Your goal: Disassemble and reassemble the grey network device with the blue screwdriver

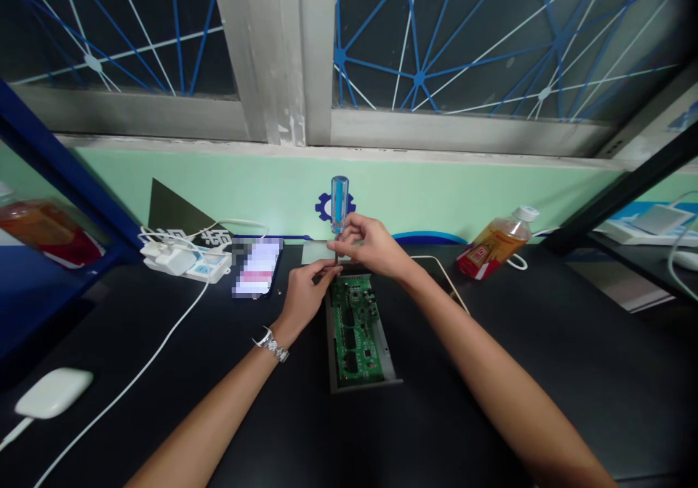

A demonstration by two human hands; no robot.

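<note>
A screwdriver (339, 204) with a clear blue handle stands upright, tip down, over the far end of a green circuit board (357, 328). The board sits in a shallow grey metal tray-like casing (388, 353). My right hand (374, 244) is closed, its fingers gripping the shaft just below the handle. Lower down, the thumb and forefinger of my left hand (306, 292) pinch the shaft near its tip, by the board's far left corner. My fingers hide the tip, so whether a screw is there I cannot tell.
Left of the board lie a lit phone (257, 268) and a white power strip (210, 266) with cables. A drink bottle (496, 242) tilts at the back right. A white rounded device (54, 393) with a cable rests front left. A green wall (447, 193) bounds the black desk.
</note>
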